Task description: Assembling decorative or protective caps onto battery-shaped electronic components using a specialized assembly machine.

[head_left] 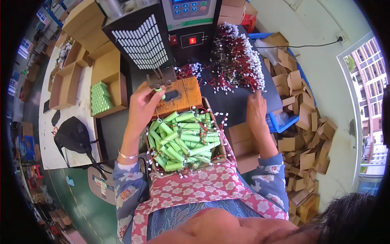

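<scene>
White wall [308, 24] right of black table [232, 106]. Near edge: brown cardboard box [222, 152] filled with wired green cylinders [185, 140]. Left edge: open cardboard carton [118, 91] of stacked green tubes [100, 99]. Left hand [143, 101]: fingers gripping one grey-topped green cylinder [162, 96] over orange wooden block [189, 91]. Right hand [256, 109]: fingers bent beside white connectors [239, 61]; grip indeterminable.

I see the cylinders [183, 138] in plain light green, and the block [190, 90] in orange with a black patch [172, 95]. The wires [239, 61] show me red with white connectors [258, 77]; their darker strands look black, though the blur leaves me unsure. The machine [195, 52] is black, patterned with rows of white slots [142, 42], its switch [192, 40] glowing red. I also get a pink apron [191, 186] with white flowers, blue-grey flowered sleeves [268, 183] and a brown box [118, 89].
</scene>
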`<action>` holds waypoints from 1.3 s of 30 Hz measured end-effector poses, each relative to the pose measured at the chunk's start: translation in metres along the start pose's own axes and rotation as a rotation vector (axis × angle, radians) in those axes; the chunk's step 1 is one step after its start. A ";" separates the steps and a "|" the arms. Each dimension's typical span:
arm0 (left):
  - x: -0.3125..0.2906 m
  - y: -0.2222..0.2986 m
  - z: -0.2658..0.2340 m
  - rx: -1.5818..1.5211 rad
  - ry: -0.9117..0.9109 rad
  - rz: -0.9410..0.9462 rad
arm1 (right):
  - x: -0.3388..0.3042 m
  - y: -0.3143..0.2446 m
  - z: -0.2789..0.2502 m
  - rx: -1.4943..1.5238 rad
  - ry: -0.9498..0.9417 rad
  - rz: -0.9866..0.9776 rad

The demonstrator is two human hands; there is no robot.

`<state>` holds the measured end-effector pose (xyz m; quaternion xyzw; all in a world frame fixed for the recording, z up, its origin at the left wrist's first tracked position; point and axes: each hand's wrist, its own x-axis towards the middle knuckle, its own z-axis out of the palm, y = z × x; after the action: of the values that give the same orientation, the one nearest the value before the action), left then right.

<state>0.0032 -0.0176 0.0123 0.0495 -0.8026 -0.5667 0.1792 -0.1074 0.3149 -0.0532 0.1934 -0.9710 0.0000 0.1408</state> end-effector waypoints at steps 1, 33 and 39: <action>0.002 -0.003 0.008 0.062 -0.020 0.046 | 0.000 0.000 -0.005 -0.009 -0.011 0.001; -0.004 -0.007 0.022 0.251 0.048 0.361 | 0.069 -0.162 -0.053 1.550 -0.387 -0.229; -0.005 -0.003 0.023 0.231 0.043 0.292 | 0.073 -0.155 -0.060 1.367 -0.406 -0.288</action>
<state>-0.0009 0.0033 0.0013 -0.0351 -0.8570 -0.4377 0.2697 -0.0970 0.1475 0.0160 0.3602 -0.7259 0.5522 -0.1958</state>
